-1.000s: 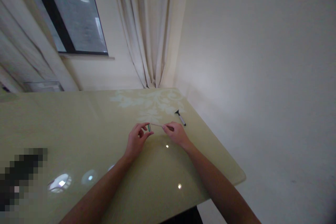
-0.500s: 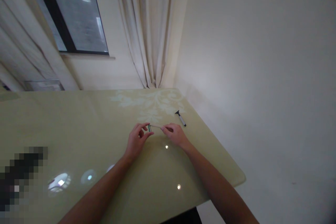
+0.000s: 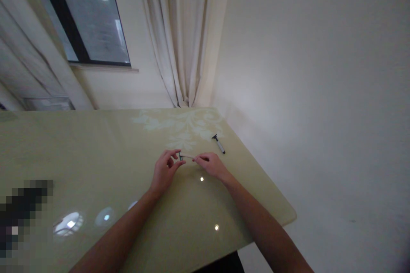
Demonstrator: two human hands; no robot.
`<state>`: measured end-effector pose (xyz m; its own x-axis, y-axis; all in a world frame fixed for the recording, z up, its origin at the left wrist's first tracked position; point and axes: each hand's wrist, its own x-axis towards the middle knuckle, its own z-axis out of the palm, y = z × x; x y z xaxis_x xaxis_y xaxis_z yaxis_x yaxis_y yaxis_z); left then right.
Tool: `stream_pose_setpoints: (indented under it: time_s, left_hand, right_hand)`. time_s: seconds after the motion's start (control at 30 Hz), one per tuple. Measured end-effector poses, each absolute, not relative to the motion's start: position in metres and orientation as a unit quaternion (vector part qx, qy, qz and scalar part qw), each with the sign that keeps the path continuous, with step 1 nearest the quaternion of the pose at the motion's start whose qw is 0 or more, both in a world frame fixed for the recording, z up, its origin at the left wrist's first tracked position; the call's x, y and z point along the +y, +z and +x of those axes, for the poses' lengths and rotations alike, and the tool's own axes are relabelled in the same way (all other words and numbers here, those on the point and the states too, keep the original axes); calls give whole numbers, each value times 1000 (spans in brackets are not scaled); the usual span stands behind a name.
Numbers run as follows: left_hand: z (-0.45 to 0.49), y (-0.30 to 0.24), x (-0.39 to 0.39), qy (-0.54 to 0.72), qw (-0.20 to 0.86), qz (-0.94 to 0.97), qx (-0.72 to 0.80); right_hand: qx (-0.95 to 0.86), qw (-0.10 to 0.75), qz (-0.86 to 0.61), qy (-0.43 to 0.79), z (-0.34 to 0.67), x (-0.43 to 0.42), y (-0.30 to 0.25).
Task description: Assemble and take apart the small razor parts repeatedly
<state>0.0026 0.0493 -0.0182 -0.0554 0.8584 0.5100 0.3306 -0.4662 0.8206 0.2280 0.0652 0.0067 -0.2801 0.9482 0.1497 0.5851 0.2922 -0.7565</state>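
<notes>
Both my hands meet over the middle of a glossy pale green table (image 3: 96, 158). They hold a small razor (image 3: 185, 156) with a pale handle and a greenish head. My left hand (image 3: 165, 170) pinches the head end between thumb and fingertips. My right hand (image 3: 209, 164) is closed around the handle end. The razor lies roughly level, just above the tabletop.
A second razor (image 3: 218, 143) with a black head and grey handle lies on the table beyond my right hand, near the right edge. Cream curtains (image 3: 179, 34) and a dark window (image 3: 86, 13) stand behind the table. A pixelated dark patch (image 3: 19, 217) sits at the lower left.
My two hands have drawn slightly closer together along the razor. The view has shifted a little; the second razor has not moved.
</notes>
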Motion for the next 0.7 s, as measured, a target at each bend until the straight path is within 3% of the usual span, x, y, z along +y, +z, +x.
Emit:
stream_pose_setpoints:
  time_s: [0.57, 0.7]
  left_hand:
    - [3, -17, 48, 560, 242, 640, 467]
    - [3, -17, 49, 561, 245, 638, 467]
  right_hand:
    - [-727, 346, -532, 262, 229, 63, 6]
    - [-745, 319, -507, 292, 229, 62, 6]
